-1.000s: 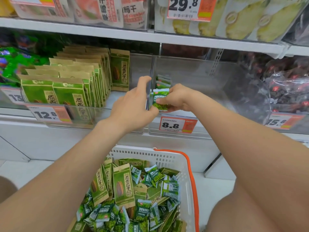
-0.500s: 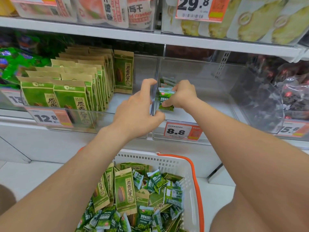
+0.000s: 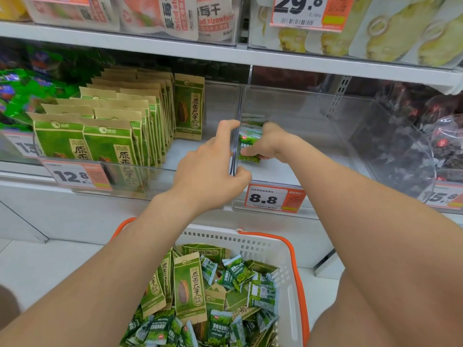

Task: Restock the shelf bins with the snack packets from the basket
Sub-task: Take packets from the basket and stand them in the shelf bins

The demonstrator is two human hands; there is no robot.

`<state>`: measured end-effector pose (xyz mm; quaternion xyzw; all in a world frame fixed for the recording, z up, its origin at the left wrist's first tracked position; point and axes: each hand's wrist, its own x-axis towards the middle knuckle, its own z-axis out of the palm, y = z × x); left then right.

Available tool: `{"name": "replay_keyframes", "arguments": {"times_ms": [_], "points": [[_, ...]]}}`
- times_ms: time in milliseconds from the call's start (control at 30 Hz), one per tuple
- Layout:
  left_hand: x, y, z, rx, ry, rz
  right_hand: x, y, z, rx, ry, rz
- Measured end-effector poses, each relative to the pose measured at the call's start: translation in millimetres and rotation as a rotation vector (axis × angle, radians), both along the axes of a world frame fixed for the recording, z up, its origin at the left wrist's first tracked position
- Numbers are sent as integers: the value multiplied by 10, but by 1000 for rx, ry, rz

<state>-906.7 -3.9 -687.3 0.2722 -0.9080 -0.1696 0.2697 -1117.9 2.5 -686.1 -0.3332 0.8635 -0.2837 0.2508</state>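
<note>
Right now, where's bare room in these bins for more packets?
Most of the 8.8 bin floor is bare, from the small green packet the right hand pinches across to the dark packets. A narrow strip lies between the seed packet rows and the divider the left hand grips. The rows are crowded.

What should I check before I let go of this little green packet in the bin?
1. Right hand grips the small green packet: ok.
2. Packet inside the 8.8 bin: ok.
3. Left hand holds the clear divider: ok.
4. Packet lined up with the row behind: cannot tell, hand covers it.
5. Free room in bin: ok.
6. More loose packets in the basket: ok.
</note>
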Motion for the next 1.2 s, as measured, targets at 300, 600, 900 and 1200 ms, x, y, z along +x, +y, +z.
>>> {"name": "replay_keyframes", "arguments": {"times_ms": [300, 600, 900, 1200], "points": [[2, 7, -15, 3, 10, 4, -48, 77, 85, -14, -91, -163], [12, -12, -36, 2, 9, -41, -15, 180, 139, -10, -161, -172], [133, 156, -137, -297, 213, 33, 355, 624, 334, -94, 517, -10], [500, 511, -950, -321, -435, -390, 1530, 1536, 338, -150, 794, 487]]}}
